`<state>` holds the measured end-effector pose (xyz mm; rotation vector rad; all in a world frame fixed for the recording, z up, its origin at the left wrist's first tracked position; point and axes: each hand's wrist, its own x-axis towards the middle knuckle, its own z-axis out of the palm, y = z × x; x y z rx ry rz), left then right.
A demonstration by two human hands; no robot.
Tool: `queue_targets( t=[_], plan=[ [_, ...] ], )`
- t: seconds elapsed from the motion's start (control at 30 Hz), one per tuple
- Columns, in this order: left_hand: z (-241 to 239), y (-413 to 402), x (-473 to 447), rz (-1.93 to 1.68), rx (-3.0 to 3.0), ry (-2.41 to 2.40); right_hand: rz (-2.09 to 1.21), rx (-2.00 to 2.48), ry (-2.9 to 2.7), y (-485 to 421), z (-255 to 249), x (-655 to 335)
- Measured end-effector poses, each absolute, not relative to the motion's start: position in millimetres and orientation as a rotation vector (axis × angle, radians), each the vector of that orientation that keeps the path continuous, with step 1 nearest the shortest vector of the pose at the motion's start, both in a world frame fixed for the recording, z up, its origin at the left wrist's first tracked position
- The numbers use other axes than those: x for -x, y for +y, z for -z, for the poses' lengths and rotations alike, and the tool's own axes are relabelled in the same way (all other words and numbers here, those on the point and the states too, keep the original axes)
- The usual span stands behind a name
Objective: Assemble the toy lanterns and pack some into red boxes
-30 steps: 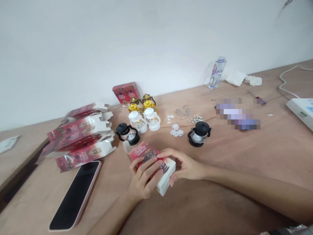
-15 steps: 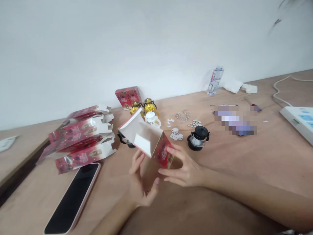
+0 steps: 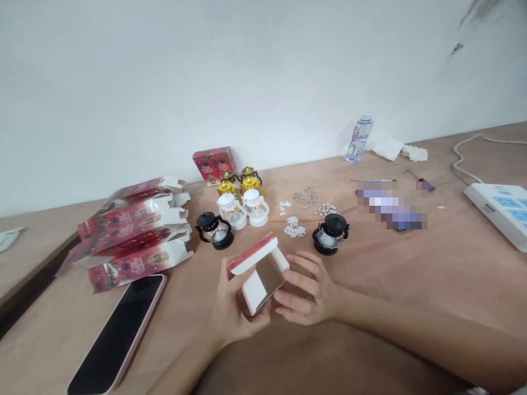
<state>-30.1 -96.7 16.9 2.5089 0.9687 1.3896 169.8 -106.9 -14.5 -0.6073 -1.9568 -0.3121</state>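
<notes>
I hold a small red and white cardboard box (image 3: 260,269) low over the table, its open end facing me and showing a white inside. My left hand (image 3: 233,312) grips it from below and on the left. My right hand (image 3: 308,291) holds its right side with the fingers curled against the wall. Just beyond the box stands a black toy lantern (image 3: 331,234) to the right and another black lantern (image 3: 214,229) to the left.
White lanterns (image 3: 242,208) and gold lanterns (image 3: 241,181) stand behind. Flat red boxes (image 3: 132,230) are piled at the left, a phone (image 3: 117,329) lies face up near the table edge. Small white and metal parts (image 3: 307,200), a water bottle (image 3: 359,138) and a power strip (image 3: 498,208) sit farther right.
The box was closed and lying flat in both hands, then it was raised and opened out. Now it sits lower, gripped by both hands, open end toward me.
</notes>
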Motion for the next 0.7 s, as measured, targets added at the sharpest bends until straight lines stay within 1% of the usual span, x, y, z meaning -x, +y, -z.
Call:
queue_targets(
  t=[0.13,0.23,0.3,0.43,0.5,0.6,0.7],
  plan=[
    [-19.4,-94.0,27.9,-1.412,-2.437,1.025,0.342,0.743,-1.923,-109.7,11.9,-168.2],
    [-25.3,-93.0,27.9,-1.364,-2.465,1.006,0.416,0.755,-1.908,-111.7,9.4,-167.1],
    [-31.7,-94.1,28.3,-1.269,-2.455,1.007,0.427,0.775,-1.889,-113.2,8.4,-166.2],
    [-46.6,-99.8,27.0,-1.039,-2.414,1.037,0.349,0.842,-1.829,-115.2,9.1,-165.1],
    [-53.7,-102.3,24.8,-0.985,-2.421,1.035,0.346,0.827,-1.823,-114.9,10.8,-165.8],
    [-61.5,-103.4,21.1,-0.978,-2.485,0.964,0.360,0.811,-1.821,-113.1,13.4,-167.6],
    [-58.1,-102.2,19.4,-1.025,-2.533,0.917,0.369,0.811,-1.787,-110.6,11.9,-169.1]
  ],
)
